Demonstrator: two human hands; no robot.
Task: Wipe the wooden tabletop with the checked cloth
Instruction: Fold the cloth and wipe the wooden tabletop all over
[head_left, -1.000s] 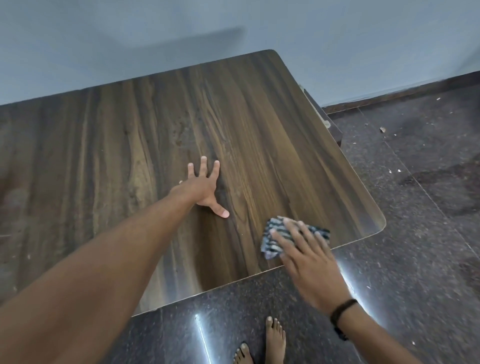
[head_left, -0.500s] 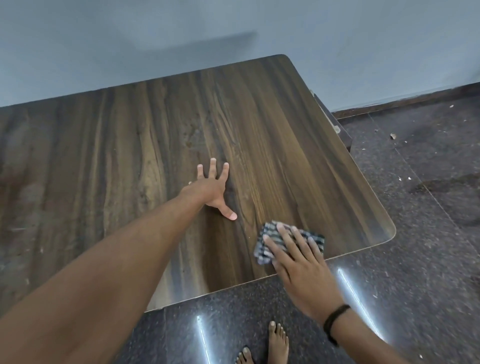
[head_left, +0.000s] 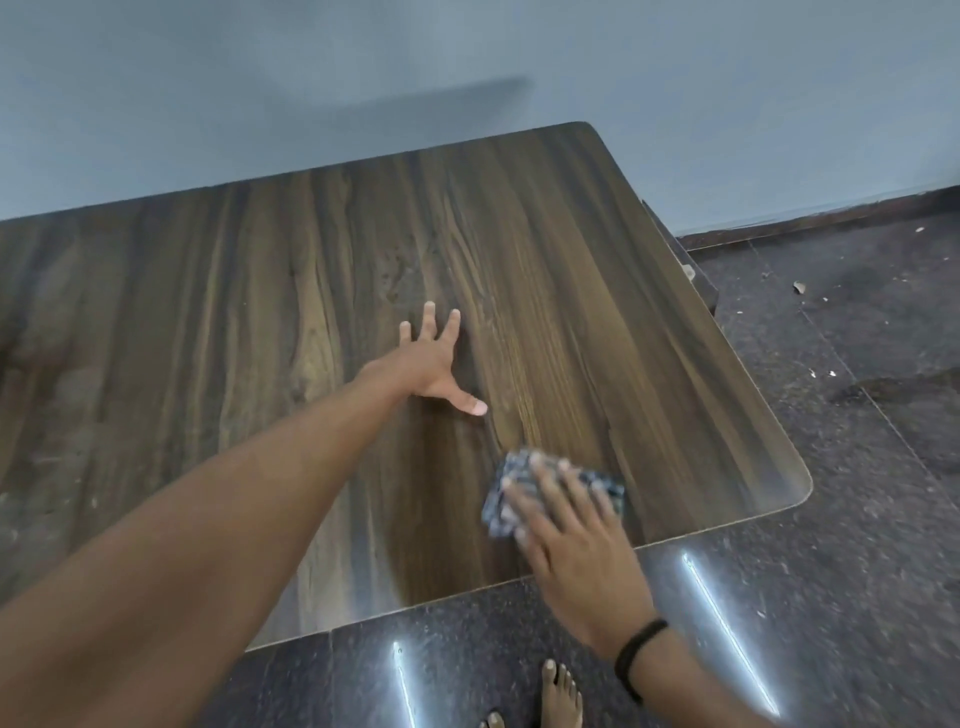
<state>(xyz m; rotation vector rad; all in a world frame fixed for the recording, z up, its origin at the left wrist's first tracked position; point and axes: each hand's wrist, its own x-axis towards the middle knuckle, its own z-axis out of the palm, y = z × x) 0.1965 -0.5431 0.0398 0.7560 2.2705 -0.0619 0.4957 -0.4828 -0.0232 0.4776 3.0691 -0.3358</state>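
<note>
Right hand (head_left: 576, 551), fingers flat on the cloth (head_left: 511, 491), has slid it leftward along the tabletop's (head_left: 571, 249) near edge, so wiping proceeds; left hand (head_left: 428, 364) stays splayed flat mid-tabletop.

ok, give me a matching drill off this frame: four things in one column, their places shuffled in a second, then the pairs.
Column one:
1. left hand
2. folded blue-and-white checked cloth
3. black wristband
4. bare foot

Column two:
A. on the dark speckled stone floor
B. flat on the brown wooden tabletop, fingers spread
C. round the right wrist
D. under the right hand, near the tabletop's front right corner

Pairs: 1-B; 2-D; 3-C; 4-A.
</note>
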